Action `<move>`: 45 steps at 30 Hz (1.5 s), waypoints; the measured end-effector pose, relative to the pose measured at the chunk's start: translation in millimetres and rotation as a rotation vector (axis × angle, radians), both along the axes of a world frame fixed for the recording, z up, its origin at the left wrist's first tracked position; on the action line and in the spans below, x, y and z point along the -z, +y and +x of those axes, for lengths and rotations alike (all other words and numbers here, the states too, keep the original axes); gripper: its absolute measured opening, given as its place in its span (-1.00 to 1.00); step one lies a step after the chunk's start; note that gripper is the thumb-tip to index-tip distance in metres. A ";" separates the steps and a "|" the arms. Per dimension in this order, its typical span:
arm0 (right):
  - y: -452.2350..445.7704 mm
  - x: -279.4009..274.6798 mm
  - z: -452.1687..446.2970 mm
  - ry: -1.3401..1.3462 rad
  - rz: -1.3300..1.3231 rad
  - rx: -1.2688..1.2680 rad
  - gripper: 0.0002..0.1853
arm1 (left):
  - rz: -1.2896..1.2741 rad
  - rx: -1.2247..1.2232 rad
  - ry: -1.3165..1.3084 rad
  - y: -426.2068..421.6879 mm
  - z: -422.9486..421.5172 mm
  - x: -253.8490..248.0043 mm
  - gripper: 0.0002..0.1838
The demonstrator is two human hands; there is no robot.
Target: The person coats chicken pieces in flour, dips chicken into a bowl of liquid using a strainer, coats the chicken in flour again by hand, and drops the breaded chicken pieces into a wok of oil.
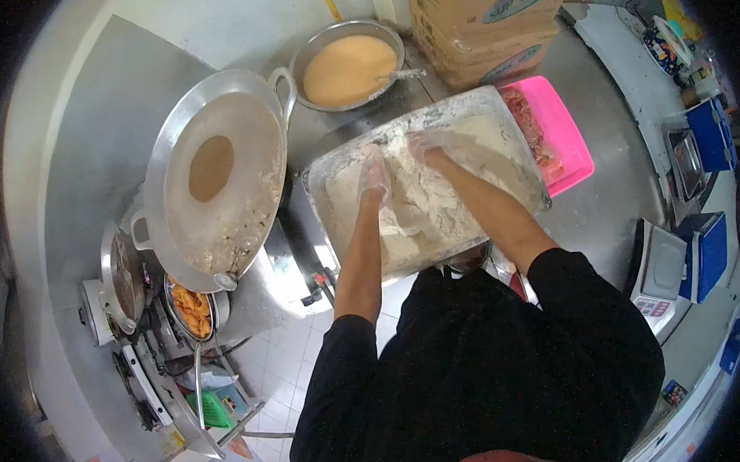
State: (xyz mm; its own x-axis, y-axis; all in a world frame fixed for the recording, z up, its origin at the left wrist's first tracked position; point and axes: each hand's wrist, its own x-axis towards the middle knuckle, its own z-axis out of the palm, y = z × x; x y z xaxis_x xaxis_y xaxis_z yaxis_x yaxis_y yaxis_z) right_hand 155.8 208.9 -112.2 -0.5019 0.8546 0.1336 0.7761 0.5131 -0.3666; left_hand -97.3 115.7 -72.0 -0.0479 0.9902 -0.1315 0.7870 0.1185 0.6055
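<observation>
Both of my hands are in a large metal tray (313, 202) of white flour (422, 197), each in what looks like a thin clear glove. My left hand (373, 175) lies at the tray's left-centre part, coated with flour. Near the tray's far side, my right hand (422, 146) reaches into the flour, its fingers partly covered. The fingers of both hands are too floury and small to make out, so I cannot tell whether they hold anything.
Left stands a big wok (177, 157) of brownish liquid; behind the tray, a bowl of orange batter (351, 71). Cardboard boxes (470, 53) and a pink tub (577, 152) of raw meat are at the right. A strainer of fried food (190, 309) sits lower left.
</observation>
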 end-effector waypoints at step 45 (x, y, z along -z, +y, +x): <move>-107.7 -349.5 60.4 0.597 -1.055 0.235 -0.33 | -0.180 0.082 -0.064 -110.5 18.8 -256.3 -0.41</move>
